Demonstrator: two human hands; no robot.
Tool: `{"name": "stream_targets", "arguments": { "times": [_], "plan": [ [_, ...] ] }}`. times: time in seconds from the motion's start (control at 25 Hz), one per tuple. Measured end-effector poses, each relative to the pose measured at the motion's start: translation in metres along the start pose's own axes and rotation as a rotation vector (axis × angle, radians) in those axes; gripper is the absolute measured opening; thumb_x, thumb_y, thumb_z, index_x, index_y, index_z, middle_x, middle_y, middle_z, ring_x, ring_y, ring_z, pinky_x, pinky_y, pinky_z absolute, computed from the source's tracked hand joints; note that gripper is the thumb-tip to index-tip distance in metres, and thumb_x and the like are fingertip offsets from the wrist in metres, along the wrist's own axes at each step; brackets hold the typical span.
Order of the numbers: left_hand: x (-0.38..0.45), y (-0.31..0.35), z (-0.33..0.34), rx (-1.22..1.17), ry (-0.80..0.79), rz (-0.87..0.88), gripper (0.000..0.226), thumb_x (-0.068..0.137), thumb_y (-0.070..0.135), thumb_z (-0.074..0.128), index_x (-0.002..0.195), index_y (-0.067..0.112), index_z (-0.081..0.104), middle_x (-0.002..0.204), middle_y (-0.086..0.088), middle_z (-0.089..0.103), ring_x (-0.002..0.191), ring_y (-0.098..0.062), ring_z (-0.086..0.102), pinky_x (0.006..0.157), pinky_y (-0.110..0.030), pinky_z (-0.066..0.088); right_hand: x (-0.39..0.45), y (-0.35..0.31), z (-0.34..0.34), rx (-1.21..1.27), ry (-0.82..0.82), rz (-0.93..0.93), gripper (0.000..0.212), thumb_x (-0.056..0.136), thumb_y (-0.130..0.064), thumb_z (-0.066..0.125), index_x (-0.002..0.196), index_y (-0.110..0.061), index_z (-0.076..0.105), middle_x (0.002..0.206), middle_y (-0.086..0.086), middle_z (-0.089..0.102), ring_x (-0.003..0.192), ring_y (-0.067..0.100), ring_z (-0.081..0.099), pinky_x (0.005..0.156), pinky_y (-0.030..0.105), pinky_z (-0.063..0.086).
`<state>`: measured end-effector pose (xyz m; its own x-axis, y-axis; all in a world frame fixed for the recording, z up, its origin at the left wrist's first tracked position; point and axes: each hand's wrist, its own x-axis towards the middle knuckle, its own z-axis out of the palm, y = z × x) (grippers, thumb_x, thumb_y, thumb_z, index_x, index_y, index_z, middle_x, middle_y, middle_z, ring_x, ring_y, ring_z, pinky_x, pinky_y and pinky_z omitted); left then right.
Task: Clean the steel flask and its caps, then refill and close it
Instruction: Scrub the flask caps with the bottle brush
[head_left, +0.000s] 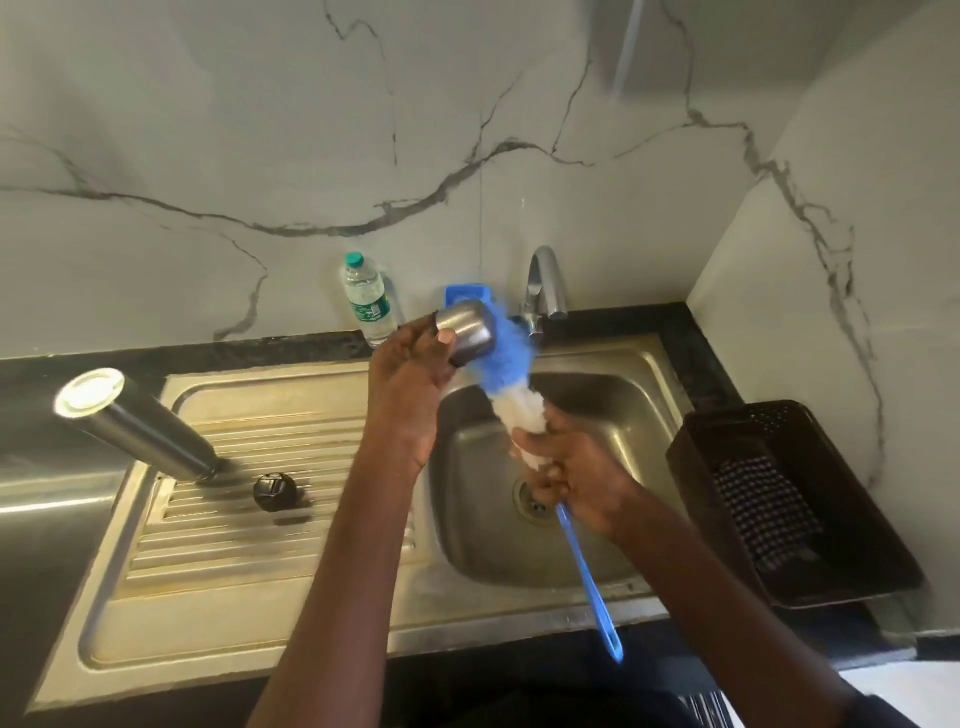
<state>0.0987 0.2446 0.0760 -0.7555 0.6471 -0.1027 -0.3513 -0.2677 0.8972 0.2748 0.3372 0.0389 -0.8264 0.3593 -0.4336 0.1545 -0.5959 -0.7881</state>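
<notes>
Steel and probably slick when wet, the cap (466, 331) sat mid-frame above the sink (613, 364), the left hand (410, 371) gripping its rigid wall while the right hand (571, 475) clutched the brush (511, 395) by its soft bristles.

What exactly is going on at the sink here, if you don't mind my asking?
A person is scrubbing a steel cap, held in the left hand over the sink basin, with a blue-and-white bottle brush gripped in the right hand. The steel flask and a black inner cap wait on the drainboard.
</notes>
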Motion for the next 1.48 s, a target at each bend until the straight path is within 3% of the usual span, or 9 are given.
{"name": "stream_targets", "arguments": {
  "times": [0.16, 0.32, 0.44, 0.52, 0.8, 0.92, 1.08, 1.24, 1.48],
  "plan": [
    [0.001, -0.019, -0.010, 0.173, 0.151, 0.170, 0.029, 0.097, -0.006, 0.065, 0.126, -0.001, 0.066, 0.111, -0.013, 0.079, 0.105, -0.032, 0.077, 0.100, -0.045, 0.059, -0.023, 0.003, -0.015, 0.029, -0.074, 0.064, 0.024, 0.096, -0.005, 0.060, 0.115, -0.018, 0.060, 0.079, 0.003, 0.053, 0.050, 0.005, 0.019, 0.040, 0.016, 0.015],
    [-0.013, -0.029, 0.005, -0.151, 0.131, -0.098, 0.010, 0.103, 0.009, 0.061, 0.109, 0.007, 0.069, 0.105, -0.015, 0.078, 0.098, -0.029, 0.075, 0.098, -0.043, 0.057, -0.003, -0.006, 0.007, -0.182, 0.308, -0.201, 0.019, 0.102, -0.018, 0.062, 0.120, -0.021, 0.059, 0.082, 0.001, 0.056, 0.047, 0.003, 0.039, 0.039, 0.017, 0.027],
    [-0.019, -0.024, 0.015, -0.291, 0.071, -0.233, 0.037, 0.105, 0.038, 0.056, 0.121, 0.006, 0.065, 0.129, -0.027, 0.070, 0.114, -0.038, 0.072, 0.111, -0.050, 0.050, 0.003, 0.007, 0.012, -0.660, 0.440, -0.477, 0.030, 0.102, -0.042, 0.060, 0.130, -0.030, 0.055, 0.095, -0.011, 0.070, 0.072, 0.000, 0.065, 0.063, 0.021, 0.051],
    [-0.016, -0.019, 0.011, -0.399, 0.062, -0.284, 0.061, 0.102, 0.053, 0.055, 0.137, 0.003, 0.056, 0.133, -0.027, 0.068, 0.122, -0.039, 0.069, 0.116, -0.053, 0.045, 0.000, 0.034, -0.006, -0.863, 0.427, -0.446, 0.040, 0.101, -0.055, 0.052, 0.134, -0.033, 0.051, 0.101, -0.007, 0.074, 0.088, 0.010, 0.071, 0.075, 0.033, 0.056],
    [-0.003, -0.029, -0.012, -0.305, 0.101, -0.321, 0.089, 0.095, 0.074, 0.049, 0.143, -0.001, 0.051, 0.127, -0.022, 0.072, 0.122, -0.038, 0.069, 0.119, -0.050, 0.040, -0.005, 0.034, -0.028, -0.668, 0.480, -0.467, 0.016, 0.106, -0.039, 0.055, 0.115, -0.028, 0.063, 0.093, -0.011, 0.073, 0.085, 0.010, 0.069, 0.072, 0.024, 0.051],
    [-0.006, -0.035, -0.003, -0.298, 0.096, -0.281, 0.077, 0.099, 0.066, 0.051, 0.128, -0.004, 0.064, 0.114, -0.022, 0.073, 0.101, -0.034, 0.072, 0.103, -0.048, 0.049, 0.009, 0.012, -0.005, -0.767, 0.451, -0.510, 0.041, 0.102, -0.062, 0.045, 0.117, -0.027, 0.061, 0.084, -0.013, 0.070, 0.074, 0.002, 0.065, 0.067, 0.029, 0.052],
    [-0.004, -0.029, -0.006, -0.366, 0.121, -0.186, 0.020, 0.102, 0.020, 0.060, 0.108, 0.004, 0.070, 0.110, -0.019, 0.074, 0.104, -0.029, 0.071, 0.117, -0.051, 0.042, 0.015, 0.044, -0.027, -0.697, 0.529, -0.399, 0.053, 0.098, -0.071, 0.040, 0.101, -0.029, 0.072, 0.071, -0.025, 0.068, 0.066, -0.004, 0.060, 0.069, 0.032, 0.047],
    [0.001, -0.031, -0.008, -0.208, 0.191, -0.131, 0.016, 0.102, 0.010, 0.061, 0.113, 0.002, 0.069, 0.109, -0.018, 0.075, 0.104, -0.030, 0.073, 0.107, -0.044, 0.053, 0.007, 0.045, -0.021, -0.493, 0.579, -0.402, 0.055, 0.097, -0.072, 0.043, 0.101, -0.025, 0.071, 0.067, -0.006, 0.062, 0.061, 0.012, 0.056, 0.061, 0.039, 0.049],
    [-0.005, -0.037, 0.003, -0.190, 0.127, -0.203, 0.010, 0.099, -0.001, 0.063, 0.107, 0.000, 0.069, 0.126, -0.028, 0.067, 0.125, -0.044, 0.064, 0.116, -0.050, 0.047, 0.011, 0.039, -0.015, -0.848, 0.581, -0.492, 0.058, 0.099, -0.073, 0.030, 0.117, -0.028, 0.061, 0.089, -0.006, 0.072, 0.083, 0.013, 0.067, 0.073, 0.034, 0.048]
  ]
}}
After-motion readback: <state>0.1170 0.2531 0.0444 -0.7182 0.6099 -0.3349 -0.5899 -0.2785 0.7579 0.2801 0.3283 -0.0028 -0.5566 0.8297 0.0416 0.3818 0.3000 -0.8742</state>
